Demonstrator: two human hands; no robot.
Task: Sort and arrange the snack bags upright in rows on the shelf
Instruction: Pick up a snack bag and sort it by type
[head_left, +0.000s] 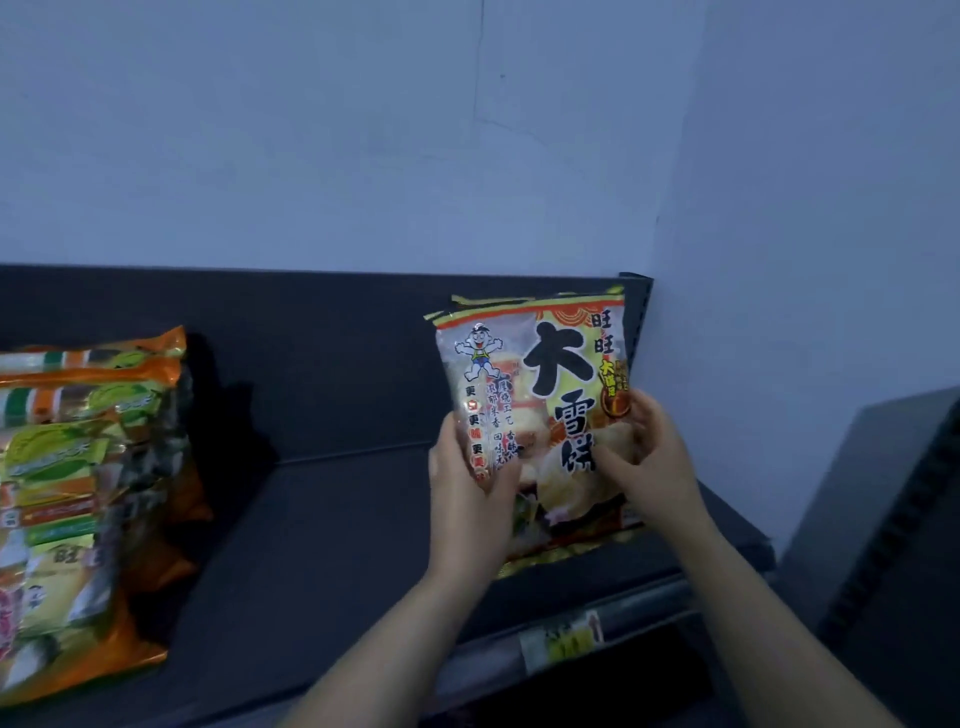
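- Standing well to the left of the fingers, orange and green snack bags (88, 467) are seen on the dark shelf (322, 519), packed one behind the other.
- A bare stretch of shelf is left between these bags and the left hand (470, 504).
- The left hand is clamped on the left edge of the yellow snack bag (540, 374): the thumb is pressed on the front, and the other fingers are curled behind.
- The yellow snack bag is held upright between both hands, near the right end of the shelf.
- Just behind it, top edges of similar bags (519, 300) are seen.
- The right hand (649, 462) is clamped on the right edge, thumb in front.
- Below the right fingers, a price label (561, 642) is fixed on the shelf's front rail.
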